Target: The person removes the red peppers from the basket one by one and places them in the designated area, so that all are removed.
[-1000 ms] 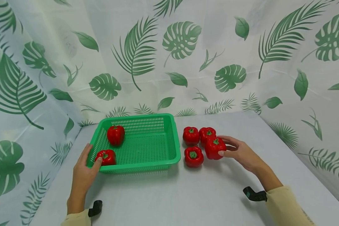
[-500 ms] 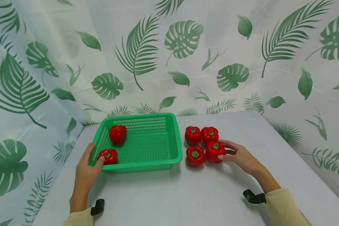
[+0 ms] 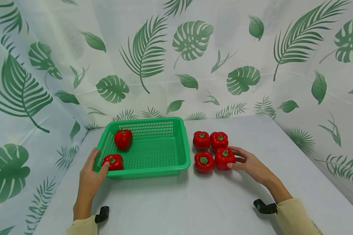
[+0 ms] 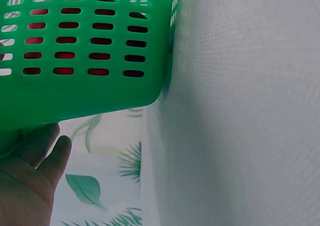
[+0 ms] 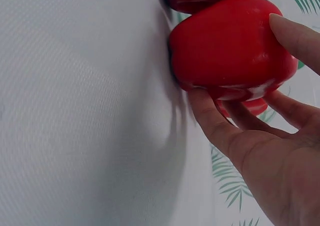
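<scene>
My right hand (image 3: 253,165) holds a red bell pepper (image 3: 223,159) at the front right of a group on the table, thumb on its near side and fingers along its right and back. In the right wrist view this pepper (image 5: 230,45) has its base at the white cloth, the fingertips low on its side. My left hand (image 3: 89,179) grips the near left corner of a green plastic basket (image 3: 147,172), thumb over the rim and fingers outside. Inside, one pepper (image 3: 123,139) lies at the back left and another (image 3: 115,162) sits beside the left thumb.
Three more red bell peppers stand close together right of the basket: one back left (image 3: 201,141), one back right (image 3: 219,140), one front left (image 3: 204,163). White table cloth (image 3: 170,202) spreads in front. A leaf-printed curtain (image 3: 153,65) rises behind and at both sides.
My right hand has lowered the bell pepper slightly, from overlapping the one behind it down to the table at the group's front right. The left hand stays on the basket.
</scene>
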Demonstrator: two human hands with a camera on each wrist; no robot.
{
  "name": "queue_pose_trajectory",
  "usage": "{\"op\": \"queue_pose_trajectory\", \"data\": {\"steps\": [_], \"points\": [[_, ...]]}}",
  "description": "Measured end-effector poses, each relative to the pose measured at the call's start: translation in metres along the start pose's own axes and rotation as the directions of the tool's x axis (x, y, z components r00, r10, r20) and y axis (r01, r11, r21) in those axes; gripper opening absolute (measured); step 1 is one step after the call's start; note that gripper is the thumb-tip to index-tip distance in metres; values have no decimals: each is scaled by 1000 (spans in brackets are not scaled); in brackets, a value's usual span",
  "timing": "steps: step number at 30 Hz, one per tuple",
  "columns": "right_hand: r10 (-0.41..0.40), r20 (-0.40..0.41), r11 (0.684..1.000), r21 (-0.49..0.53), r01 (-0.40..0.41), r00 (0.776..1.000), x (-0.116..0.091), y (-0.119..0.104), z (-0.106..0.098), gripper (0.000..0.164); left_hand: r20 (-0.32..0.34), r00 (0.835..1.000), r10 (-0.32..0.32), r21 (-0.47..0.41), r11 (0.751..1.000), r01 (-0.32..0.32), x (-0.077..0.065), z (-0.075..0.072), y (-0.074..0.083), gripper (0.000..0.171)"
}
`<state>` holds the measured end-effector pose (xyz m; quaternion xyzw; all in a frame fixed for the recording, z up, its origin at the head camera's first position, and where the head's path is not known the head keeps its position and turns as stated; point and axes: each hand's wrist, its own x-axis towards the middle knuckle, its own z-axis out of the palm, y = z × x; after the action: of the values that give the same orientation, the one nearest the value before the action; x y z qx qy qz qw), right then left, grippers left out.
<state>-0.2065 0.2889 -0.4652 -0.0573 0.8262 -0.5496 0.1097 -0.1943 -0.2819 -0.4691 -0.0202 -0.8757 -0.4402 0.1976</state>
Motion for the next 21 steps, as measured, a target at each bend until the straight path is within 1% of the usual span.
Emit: {"op": "queue_pose_trajectory", "data": {"steps": [10,18,21], "points": [[-7,1,1000,7,7,1000,-4,-2,-1,91,1,1000,-5,13,1000,5,0,0,2,67],[-23,-31,999,-35,21,999,-10,-2,-6,92,1,1000,-4,-4,1000,4,-1,0,2,67],[-37,-42,999,-27,36,998,-12,-3,-10,90,3,1000,1,-11,1000,-1,0,0,1,66]]}}
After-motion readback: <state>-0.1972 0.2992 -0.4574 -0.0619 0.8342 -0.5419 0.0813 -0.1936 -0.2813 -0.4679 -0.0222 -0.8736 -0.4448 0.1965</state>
